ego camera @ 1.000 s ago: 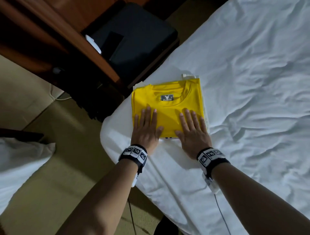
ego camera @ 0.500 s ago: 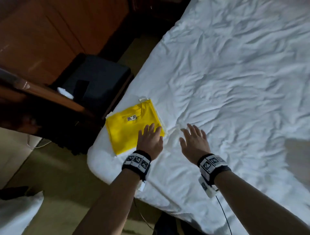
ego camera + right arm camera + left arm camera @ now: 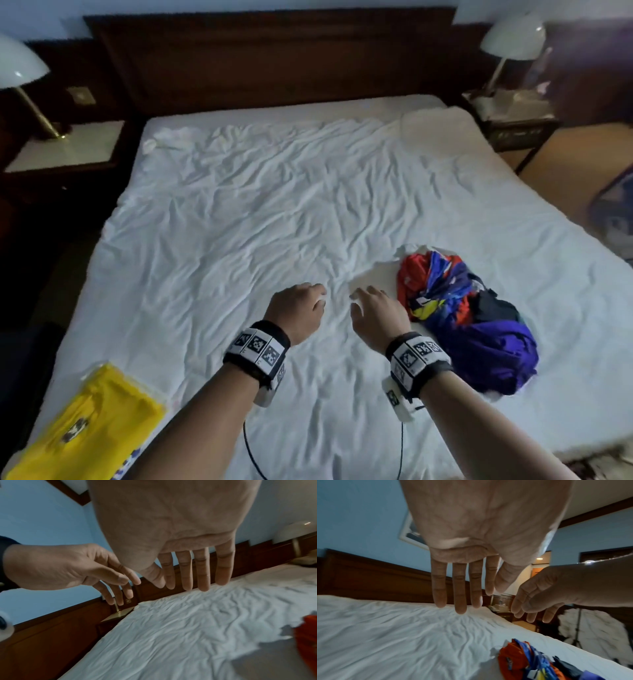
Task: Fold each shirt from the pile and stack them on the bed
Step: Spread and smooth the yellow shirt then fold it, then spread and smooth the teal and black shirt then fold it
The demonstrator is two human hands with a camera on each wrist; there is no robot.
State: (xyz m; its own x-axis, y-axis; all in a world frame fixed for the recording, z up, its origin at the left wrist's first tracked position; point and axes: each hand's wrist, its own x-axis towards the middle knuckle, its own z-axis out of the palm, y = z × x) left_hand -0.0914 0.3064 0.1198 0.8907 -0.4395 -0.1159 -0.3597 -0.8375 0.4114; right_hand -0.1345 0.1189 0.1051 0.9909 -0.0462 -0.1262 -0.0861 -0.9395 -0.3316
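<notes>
A folded yellow shirt lies at the near left corner of the bed. A crumpled pile of shirts, orange, blue, purple and black, sits on the sheet to the right; its orange and blue edge shows in the left wrist view. My left hand hovers above the middle of the sheet, fingers straight and empty. My right hand hangs just left of the pile, fingers straight and holding nothing. The two hands are a short gap apart.
A dark wooden headboard runs along the far side. Nightstands with white dome lamps stand at the far left and far right. The wrinkled white sheet spreads between the hands and the headboard. Cables hang from both wrists.
Both hands have lifted off the folded yellow shirt and swung right over the sheet toward the pile. My view turned from the bed corner to the whole bed.
</notes>
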